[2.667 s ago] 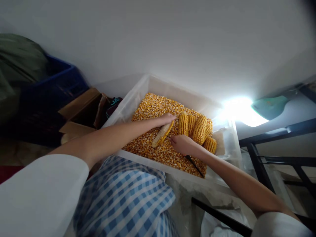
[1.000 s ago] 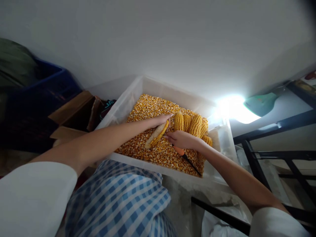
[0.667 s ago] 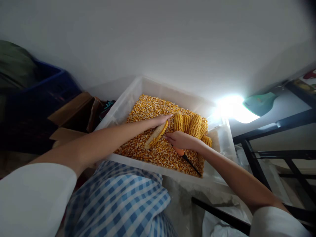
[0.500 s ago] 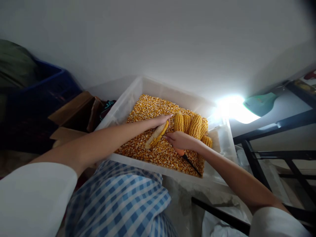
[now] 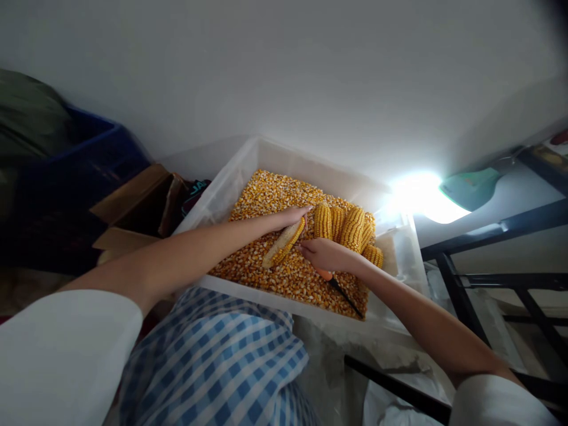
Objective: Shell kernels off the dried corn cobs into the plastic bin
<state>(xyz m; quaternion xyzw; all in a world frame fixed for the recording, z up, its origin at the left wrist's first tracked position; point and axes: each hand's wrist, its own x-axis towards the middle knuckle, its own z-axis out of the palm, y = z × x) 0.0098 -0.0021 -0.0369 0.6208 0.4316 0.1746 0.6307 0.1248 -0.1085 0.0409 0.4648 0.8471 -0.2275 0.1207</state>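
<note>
My left hand (image 5: 290, 218) is closed around the upper end of a corn cob (image 5: 283, 245). The cob lies slantwise over loose kernels (image 5: 284, 281); one side is stripped pale, while yellow kernels remain along the other. Close to the cob's right side is my right hand (image 5: 326, 253), fingers bent and drawn together; what they hold, if anything, is hidden. From beneath this hand sticks out an orange-handled tool (image 5: 325, 274) with a thin dark shaft pointing down right. Several full corn cobs (image 5: 352, 228) are heaped just beyond my right hand.
A translucent plastic bin (image 5: 266, 299) holds the corn. On the left are an open cardboard box (image 5: 133, 192) and a blue crate (image 5: 95, 139). A bright lamp (image 5: 470, 189) stands at right near a black metal frame (image 5: 452, 290). Blue checked cloth (image 5: 222, 355) lies in front.
The whole view has shifted very slightly. Both hands keep nearly the same places at the cob, and the orange-handled tool has not visibly moved among the kernels.
</note>
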